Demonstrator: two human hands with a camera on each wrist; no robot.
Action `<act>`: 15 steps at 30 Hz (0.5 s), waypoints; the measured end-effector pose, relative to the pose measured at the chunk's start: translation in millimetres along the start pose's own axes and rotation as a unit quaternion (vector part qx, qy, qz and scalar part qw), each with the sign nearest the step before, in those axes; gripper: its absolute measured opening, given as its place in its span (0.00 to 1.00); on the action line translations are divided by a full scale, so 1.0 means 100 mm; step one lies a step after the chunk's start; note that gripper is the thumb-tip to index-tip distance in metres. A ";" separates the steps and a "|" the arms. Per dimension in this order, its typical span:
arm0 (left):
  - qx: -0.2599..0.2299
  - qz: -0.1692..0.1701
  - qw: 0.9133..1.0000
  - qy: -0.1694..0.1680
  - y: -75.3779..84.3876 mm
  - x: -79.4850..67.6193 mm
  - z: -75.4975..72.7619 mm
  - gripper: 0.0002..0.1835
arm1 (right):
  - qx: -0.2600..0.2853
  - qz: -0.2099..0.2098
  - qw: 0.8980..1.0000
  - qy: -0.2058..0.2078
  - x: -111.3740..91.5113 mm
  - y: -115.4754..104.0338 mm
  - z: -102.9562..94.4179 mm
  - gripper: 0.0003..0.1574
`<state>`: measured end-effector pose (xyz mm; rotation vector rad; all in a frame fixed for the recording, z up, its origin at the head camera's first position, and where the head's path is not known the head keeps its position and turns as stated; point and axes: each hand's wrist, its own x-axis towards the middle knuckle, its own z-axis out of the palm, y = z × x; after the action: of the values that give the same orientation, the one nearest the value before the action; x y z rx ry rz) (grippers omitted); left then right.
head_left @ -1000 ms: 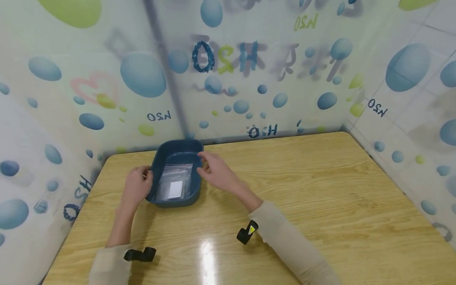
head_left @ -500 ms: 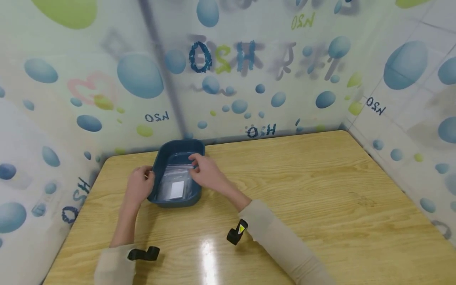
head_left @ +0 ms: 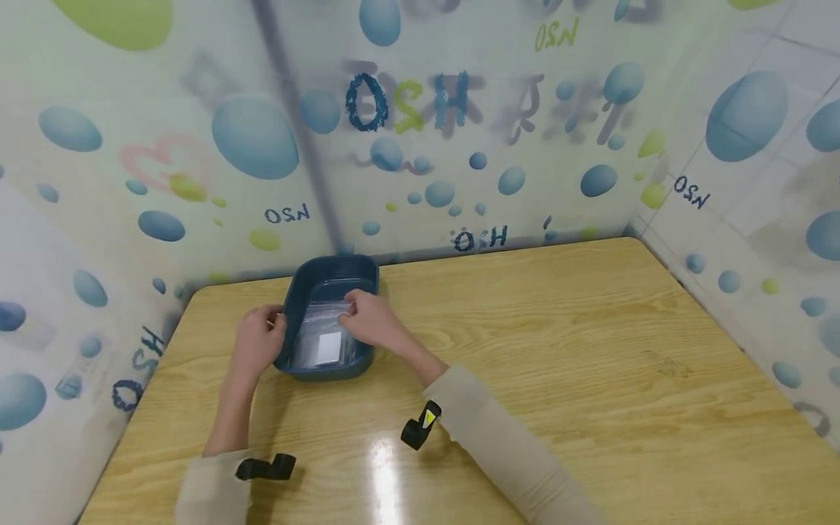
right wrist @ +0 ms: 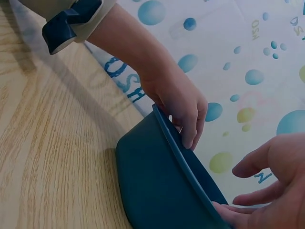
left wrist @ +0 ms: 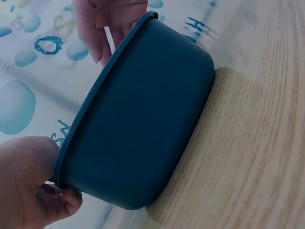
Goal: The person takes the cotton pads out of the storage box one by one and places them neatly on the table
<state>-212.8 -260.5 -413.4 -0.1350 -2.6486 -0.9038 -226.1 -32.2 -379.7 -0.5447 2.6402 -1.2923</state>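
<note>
A dark blue plastic basin (head_left: 324, 375) stands on the table at the left, near the back wall. Inside it lie clear zip bags (head_left: 305, 344), with a white rectangle (head_left: 330, 348) showing at the near end. My left hand (head_left: 259, 340) holds the basin's left rim; the left wrist view shows the thumb and fingers of that hand (left wrist: 28, 179) curled over the rim. Over the right side of the basin is my right hand (head_left: 372, 319), its fingertips above the bags. In the right wrist view the right hand's fingers (right wrist: 257, 164) are spread apart, with nothing between them.
The wooden table (head_left: 558, 350) extends to the right of the basin. A patterned curtain-like wall (head_left: 420, 160) with blue and green drops runs close behind the table. Black wrist cameras (head_left: 265, 467) are strapped over both beige sleeves.
My right hand has moved left, from beside the basin's right rim to over the bags inside. The left hand keeps its hold on the rim. The view has shifted slightly.
</note>
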 end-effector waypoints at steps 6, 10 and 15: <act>-0.001 0.009 1.000 0.005 0.00 0.01 0.00 0.16 | 0.011 0.019 0.999 -0.024 0.00 -0.03 0.02 0.29; -0.002 0.008 1.000 0.003 0.00 0.01 0.00 0.16 | 0.017 0.027 0.998 -0.046 0.02 -0.03 0.06 0.33; -0.003 0.008 1.000 0.002 0.00 0.00 -0.01 0.16 | 0.025 0.042 0.998 -0.043 0.04 -0.03 0.13 0.19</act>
<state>-212.8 -260.8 -413.0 -0.1556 -2.6374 -0.9058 -225.3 -45.0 -385.3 -0.4664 2.5247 -1.2777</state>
